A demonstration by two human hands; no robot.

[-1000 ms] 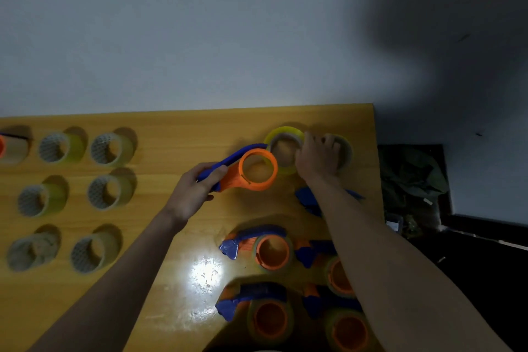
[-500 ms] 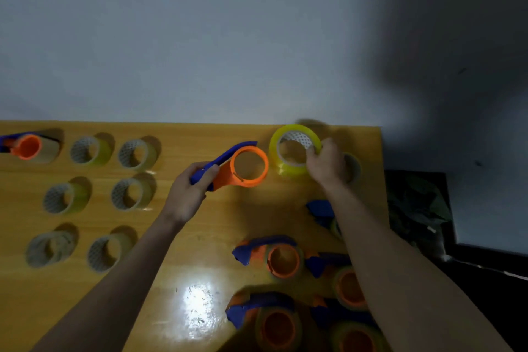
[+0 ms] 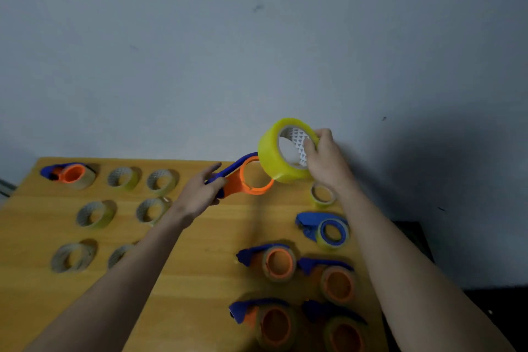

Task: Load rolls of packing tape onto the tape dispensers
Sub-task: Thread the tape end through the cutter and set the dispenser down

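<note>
Lifted tape roll (image 3: 274,151) — gripped in right hand (image 3: 325,160).

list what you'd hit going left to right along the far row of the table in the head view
Blue-and-orange loaded tape dispenser → first netted-core tape roll → second netted-core tape roll → left hand → empty orange-ring dispenser with blue handle → big yellow tape roll → right hand.

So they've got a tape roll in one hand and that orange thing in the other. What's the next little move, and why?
Probably slide the yellow roll of packing tape, gripped by the right hand, sideways over the orange ring of the blue-handled dispenser held by the left hand. The roll's edge is already at the empty ring, its core roughly facing it.
</note>
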